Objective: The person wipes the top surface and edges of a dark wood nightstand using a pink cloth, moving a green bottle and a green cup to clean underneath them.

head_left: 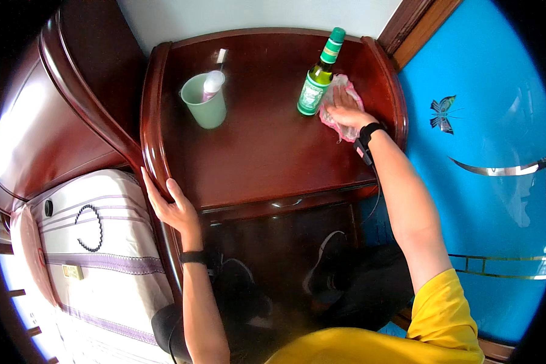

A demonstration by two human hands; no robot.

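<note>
My right hand (344, 109) lies flat, fingers stretched out, on a pink and white cloth (336, 128) at the right side of the dark red wooden nightstand (255, 161). Just left of the cloth stands a green-capped glass bottle (317, 85) with a green and white label. My left hand (175, 209) rests with fingers apart against the nightstand's left front edge and holds nothing. A pale green plastic cup (206, 109) stands at the back left of the top, with a white and pink item (212, 84) in its mouth.
To the left is a bed with a striped mattress (112, 212), bearing a black bead bracelet (97, 227), a small black round object (48, 208) and a small yellowish box (72, 272). A wooden headboard (73, 121) rises behind it. A blue panel (485, 200) with a butterfly decoration stands at right.
</note>
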